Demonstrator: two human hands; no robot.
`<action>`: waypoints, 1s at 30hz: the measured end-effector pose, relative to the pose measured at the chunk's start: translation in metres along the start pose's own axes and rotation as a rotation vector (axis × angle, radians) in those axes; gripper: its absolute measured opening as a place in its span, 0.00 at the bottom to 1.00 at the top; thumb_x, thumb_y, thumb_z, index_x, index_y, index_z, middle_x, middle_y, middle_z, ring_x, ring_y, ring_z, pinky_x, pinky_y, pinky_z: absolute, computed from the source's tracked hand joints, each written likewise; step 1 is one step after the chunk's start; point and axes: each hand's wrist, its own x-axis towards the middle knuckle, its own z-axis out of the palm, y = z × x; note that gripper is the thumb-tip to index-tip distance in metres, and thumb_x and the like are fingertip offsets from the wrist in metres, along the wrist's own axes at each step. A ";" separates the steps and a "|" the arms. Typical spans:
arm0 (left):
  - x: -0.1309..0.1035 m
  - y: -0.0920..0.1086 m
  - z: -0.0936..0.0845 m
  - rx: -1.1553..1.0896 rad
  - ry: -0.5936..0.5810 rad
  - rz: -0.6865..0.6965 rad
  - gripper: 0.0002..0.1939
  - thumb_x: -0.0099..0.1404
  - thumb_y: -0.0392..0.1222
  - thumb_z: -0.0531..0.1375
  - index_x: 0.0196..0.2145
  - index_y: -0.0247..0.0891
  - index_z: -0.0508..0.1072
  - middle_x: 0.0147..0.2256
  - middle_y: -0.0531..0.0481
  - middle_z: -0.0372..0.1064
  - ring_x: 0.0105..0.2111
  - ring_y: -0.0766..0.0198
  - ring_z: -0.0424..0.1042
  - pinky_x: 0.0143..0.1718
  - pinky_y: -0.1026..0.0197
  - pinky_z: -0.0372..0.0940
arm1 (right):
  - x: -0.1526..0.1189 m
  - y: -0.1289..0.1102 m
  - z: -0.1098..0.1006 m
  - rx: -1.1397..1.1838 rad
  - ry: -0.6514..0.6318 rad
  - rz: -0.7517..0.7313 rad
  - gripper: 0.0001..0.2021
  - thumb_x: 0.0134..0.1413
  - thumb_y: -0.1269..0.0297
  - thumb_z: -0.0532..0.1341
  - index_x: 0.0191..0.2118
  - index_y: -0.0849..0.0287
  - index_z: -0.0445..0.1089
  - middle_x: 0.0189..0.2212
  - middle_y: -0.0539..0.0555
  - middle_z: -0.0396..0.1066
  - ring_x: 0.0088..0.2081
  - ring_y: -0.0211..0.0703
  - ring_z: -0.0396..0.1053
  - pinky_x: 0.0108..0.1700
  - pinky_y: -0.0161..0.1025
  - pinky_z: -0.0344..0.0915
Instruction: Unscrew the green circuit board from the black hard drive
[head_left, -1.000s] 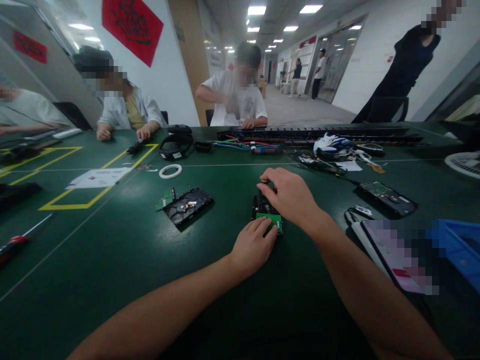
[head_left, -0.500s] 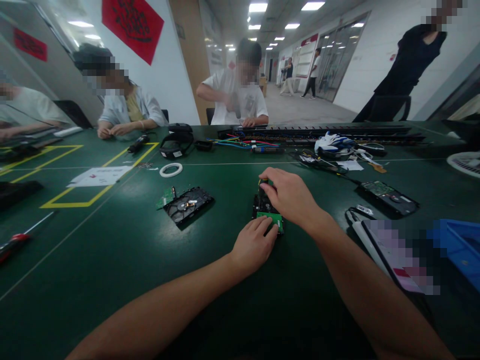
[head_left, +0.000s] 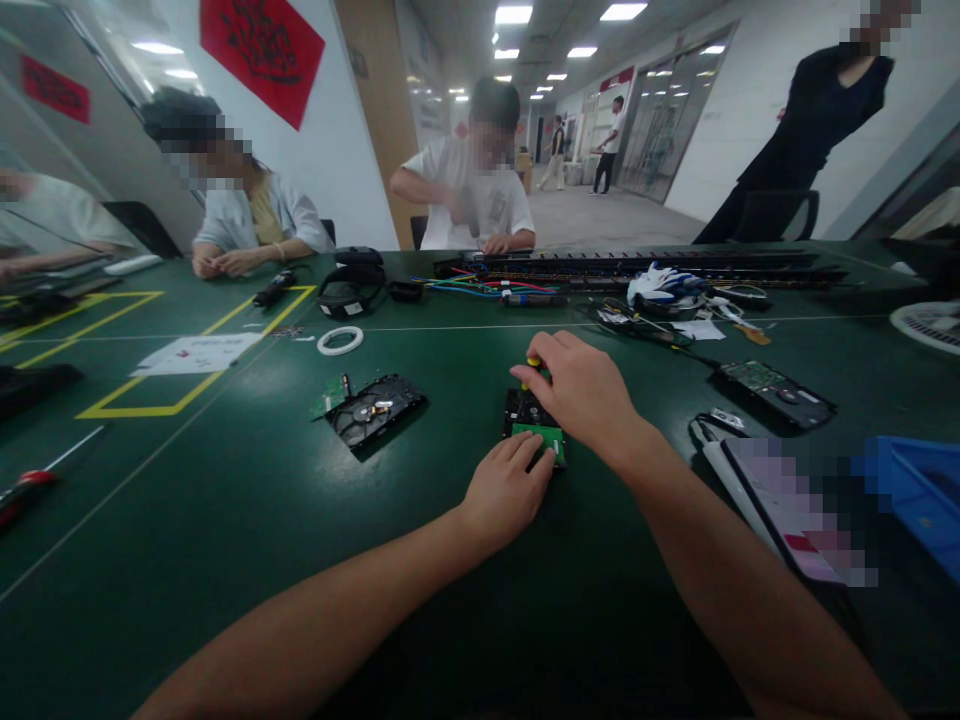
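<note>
In front of me a black hard drive lies on the green table, with a green circuit board on its near end. My left hand holds the drive's near end, fingertips pressed on the board. Above the drive's far part, my right hand is closed around a short screwdriver with a yellow-and-black handle, standing roughly upright. The fingers and thumb hide much of the handle, and the tip's contact cannot be made out.
To the left lies an opened hard drive beside a loose circuit board. Another drive, a phone-like device and a blue bin are at right. A red-handled screwdriver lies far left. Co-workers sit across the table.
My right fingers have shifted on the screwdriver, so its yellow top now shows more. My left hand and the drive stay in place. People in the background have moved.
</note>
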 end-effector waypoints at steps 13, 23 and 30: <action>0.002 0.002 -0.003 -0.006 0.010 0.001 0.16 0.75 0.38 0.56 0.58 0.37 0.72 0.58 0.38 0.71 0.60 0.48 0.71 0.60 0.45 0.69 | 0.001 0.003 0.001 0.254 -0.052 -0.052 0.10 0.65 0.73 0.59 0.50 0.55 0.69 0.49 0.57 0.77 0.48 0.50 0.74 0.48 0.45 0.65; 0.001 0.001 -0.002 0.000 0.001 0.006 0.16 0.76 0.38 0.55 0.58 0.36 0.72 0.58 0.38 0.71 0.60 0.48 0.70 0.61 0.45 0.69 | 0.002 0.003 -0.003 0.191 -0.058 -0.068 0.06 0.66 0.66 0.63 0.47 0.57 0.71 0.45 0.57 0.76 0.45 0.49 0.73 0.48 0.45 0.65; 0.002 0.001 -0.004 -0.005 0.009 0.007 0.16 0.76 0.38 0.56 0.58 0.35 0.72 0.57 0.37 0.71 0.60 0.48 0.71 0.60 0.45 0.70 | 0.000 0.003 0.000 0.174 -0.048 -0.082 0.10 0.68 0.66 0.59 0.52 0.58 0.72 0.49 0.60 0.76 0.47 0.50 0.73 0.49 0.46 0.66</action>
